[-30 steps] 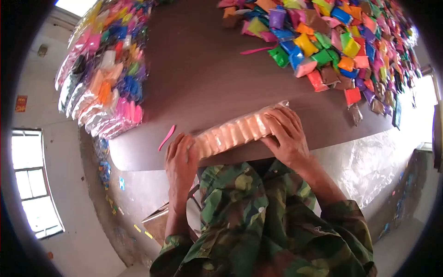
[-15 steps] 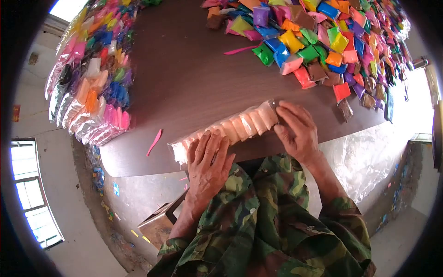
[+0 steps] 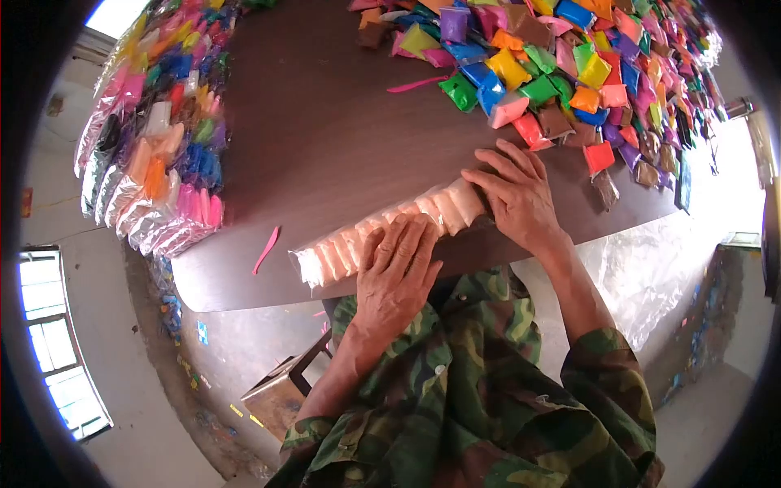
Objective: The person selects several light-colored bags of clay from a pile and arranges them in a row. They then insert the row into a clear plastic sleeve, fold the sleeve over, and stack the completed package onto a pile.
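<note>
A clear plastic bag holding a row of peach-coloured packets (image 3: 342,248) lies at a slant along the near edge of the brown table. My left hand (image 3: 399,264) rests flat on the middle of the bag, fingers stretched out over the packets. At the bag's right end is my right hand (image 3: 521,195), its fingers extended and somewhat apart, with the fingertips at or just over that end. Part of the right end is hidden behind these fingers.
A big heap of small coloured packets (image 3: 561,81) covers the table's far right. Filled bags (image 3: 154,163) are stacked along the left side. A pink strip (image 3: 266,250) lies near the left edge, another pink strip (image 3: 419,84) beside the heap. Below stands a wooden box (image 3: 281,394).
My left hand has slid right along the bag, from near its left end to the middle. My right hand has lifted its fingers slightly up and away at the right end.
</note>
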Available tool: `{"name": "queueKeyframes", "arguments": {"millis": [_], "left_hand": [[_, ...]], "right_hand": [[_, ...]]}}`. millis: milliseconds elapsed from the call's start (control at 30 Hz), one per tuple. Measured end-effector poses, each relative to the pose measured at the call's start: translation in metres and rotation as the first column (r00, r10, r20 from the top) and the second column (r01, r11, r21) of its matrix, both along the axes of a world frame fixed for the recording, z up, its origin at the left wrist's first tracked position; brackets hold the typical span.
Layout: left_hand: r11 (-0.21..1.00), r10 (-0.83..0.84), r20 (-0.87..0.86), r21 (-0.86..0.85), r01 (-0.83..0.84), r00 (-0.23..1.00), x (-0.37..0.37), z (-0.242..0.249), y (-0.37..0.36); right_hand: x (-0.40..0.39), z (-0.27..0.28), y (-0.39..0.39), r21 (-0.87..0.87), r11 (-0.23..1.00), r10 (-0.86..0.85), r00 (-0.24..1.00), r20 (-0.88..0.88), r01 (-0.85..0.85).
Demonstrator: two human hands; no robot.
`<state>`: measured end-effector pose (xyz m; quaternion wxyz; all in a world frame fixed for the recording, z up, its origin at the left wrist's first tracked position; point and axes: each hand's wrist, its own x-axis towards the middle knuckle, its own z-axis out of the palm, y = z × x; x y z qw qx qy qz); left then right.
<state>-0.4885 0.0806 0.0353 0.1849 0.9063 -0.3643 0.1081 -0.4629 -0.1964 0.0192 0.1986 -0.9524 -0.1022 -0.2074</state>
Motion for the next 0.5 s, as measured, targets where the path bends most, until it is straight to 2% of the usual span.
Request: {"name": "queueKeyframes", "arguments": {"millis": [67, 167, 267, 467, 500], "left_hand": [[1.0, -0.005, 0.003, -0.017, 0.005, 1.0, 0.001, -0.003, 0.0], [1.0, -0.008, 0.002, -0.016, 0.008, 1.0, 0.001, -0.005, 0.001], [1.0, -0.001, -0.018, -0.009, 0.001, 1.0, 0.0, -0.003, 0.0], [1.0, 0.003, -0.02, -0.027, -0.004, 1.0, 0.0, -0.005, 0.001], [0.999, 0.006, -0.021, -0.031, -0.007, 1.0, 0.001, -0.004, 0.001]], "right_hand": [[0.004, -0.004, -0.005, -0.001, 0.998, -0.061, 0.998, 0.028, 0.061], [0.01, -0.019, -0.027, 0.18, 0.977, -0.111, 0.994, -0.024, 0.113], [0.011, -0.001, -0.014, 0.459, 0.88, -0.092, 0.992, -0.088, 0.122], [0.019, -0.006, 0.007, 0.208, 0.978, -0.034, 0.999, 0.027, 0.028], [0.021, -0.008, 0.007, 0.212, 0.977, -0.021, 0.999, 0.035, 0.013]]}}
